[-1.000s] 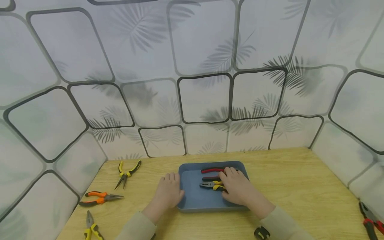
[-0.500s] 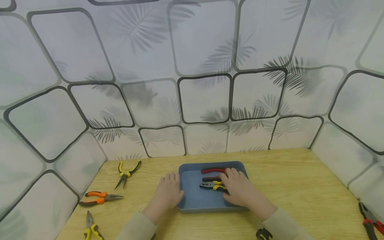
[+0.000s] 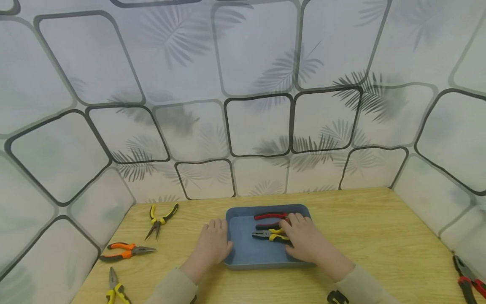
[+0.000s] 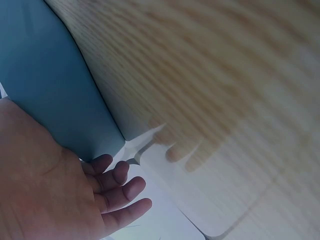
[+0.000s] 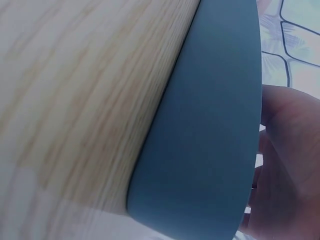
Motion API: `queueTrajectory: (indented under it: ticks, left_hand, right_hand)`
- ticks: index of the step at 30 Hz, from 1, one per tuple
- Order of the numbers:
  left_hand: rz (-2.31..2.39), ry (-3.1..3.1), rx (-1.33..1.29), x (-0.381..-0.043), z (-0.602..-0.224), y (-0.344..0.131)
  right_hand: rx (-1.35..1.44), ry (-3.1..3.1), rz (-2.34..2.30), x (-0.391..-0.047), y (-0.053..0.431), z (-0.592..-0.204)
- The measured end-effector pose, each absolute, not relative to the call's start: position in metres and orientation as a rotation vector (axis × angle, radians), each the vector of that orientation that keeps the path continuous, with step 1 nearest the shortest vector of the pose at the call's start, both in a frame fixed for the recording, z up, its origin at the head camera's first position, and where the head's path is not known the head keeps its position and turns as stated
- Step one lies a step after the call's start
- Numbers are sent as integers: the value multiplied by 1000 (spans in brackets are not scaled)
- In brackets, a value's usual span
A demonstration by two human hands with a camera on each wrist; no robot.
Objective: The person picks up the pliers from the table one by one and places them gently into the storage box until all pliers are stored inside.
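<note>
A blue tray [image 3: 250, 255] lies on the wooden table. My left hand [image 3: 214, 242] rests at its left rim, thumb over the edge; the left wrist view shows the fingers [image 4: 120, 200] loosely extended outside the wall. My right hand [image 3: 305, 240] reaches over the right rim, its fingertips above tools in the tray. Combination pliers [image 3: 265, 234] with yellow-and-black handles lie there, jaws pointing left, thumb near the handle end. Behind them, red-and-black handled pliers [image 3: 269, 216] point their handles left, their head hidden under my right fingers. The tray wall [image 5: 200, 130] hides the right fingertips in the right wrist view.
On the left of the table lie yellow-and-black needle-nose pliers [image 3: 157, 223], orange-and-black needle-nose pliers [image 3: 129, 251] and another yellow-handled pair [image 3: 115, 287]. Red-and-black handled pliers [image 3: 468, 278] lie at the far right. A patterned wall [image 3: 262, 175] stands behind the table.
My right hand has slid slightly right, uncovering more of the pliers' handles. The pliers, the tray and my left hand have stayed in place.
</note>
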State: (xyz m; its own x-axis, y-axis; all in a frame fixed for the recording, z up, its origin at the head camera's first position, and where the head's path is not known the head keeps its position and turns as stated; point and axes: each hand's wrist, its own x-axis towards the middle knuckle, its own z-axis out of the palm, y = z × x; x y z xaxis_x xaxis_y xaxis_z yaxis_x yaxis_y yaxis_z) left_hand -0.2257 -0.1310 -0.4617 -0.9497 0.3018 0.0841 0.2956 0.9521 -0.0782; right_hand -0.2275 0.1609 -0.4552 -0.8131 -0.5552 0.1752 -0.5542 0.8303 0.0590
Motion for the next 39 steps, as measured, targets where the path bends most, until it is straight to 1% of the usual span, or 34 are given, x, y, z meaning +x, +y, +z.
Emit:
queueTrajectory:
  ticks: [20,39]
  left_hand:
    - [126,-3018,-460,-228,-465,-132]
    - [109,-3032,-467,-227,-462,-132]
  right_hand:
    - [842,-2901,34,-223,176,-449]
    - [757,-2939,34,-218,191,-445]
